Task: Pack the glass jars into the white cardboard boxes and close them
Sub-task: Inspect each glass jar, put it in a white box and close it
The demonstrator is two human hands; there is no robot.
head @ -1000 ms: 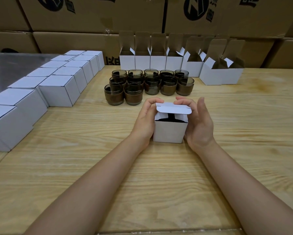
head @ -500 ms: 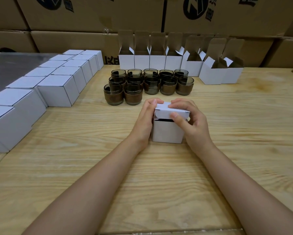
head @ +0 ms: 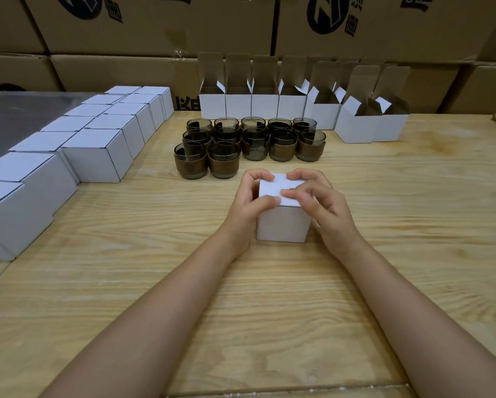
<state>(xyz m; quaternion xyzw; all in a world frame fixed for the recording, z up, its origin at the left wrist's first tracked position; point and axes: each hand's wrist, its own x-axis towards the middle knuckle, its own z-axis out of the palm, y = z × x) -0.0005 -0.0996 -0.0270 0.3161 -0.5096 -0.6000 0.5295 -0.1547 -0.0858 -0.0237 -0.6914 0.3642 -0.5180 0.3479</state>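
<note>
A small white cardboard box [head: 282, 224] stands on the wooden table in front of me, its lid flat on top. My left hand [head: 248, 208] grips its left side, thumb on the lid's near edge and fingers curled over the far corner. My right hand [head: 324, 208] holds the right side, fingertips pressing on the lid. Whatever is inside the box is hidden. Behind it stand several dark glass jars [head: 249, 142] with brown bands, in rows. Several open white boxes [head: 292, 106] line the back of the table.
Several closed white boxes [head: 97, 156] form two rows along the left side, down to the near-left corner. Large brown cartons [head: 154, 24] wall off the back. A grey metal surface [head: 17, 110] lies at the far left. Bare wood [head: 269, 326] lies near me.
The box lid, raised a second ago, has been folded down flat. Both hands shifted from the box's sides up onto its top.
</note>
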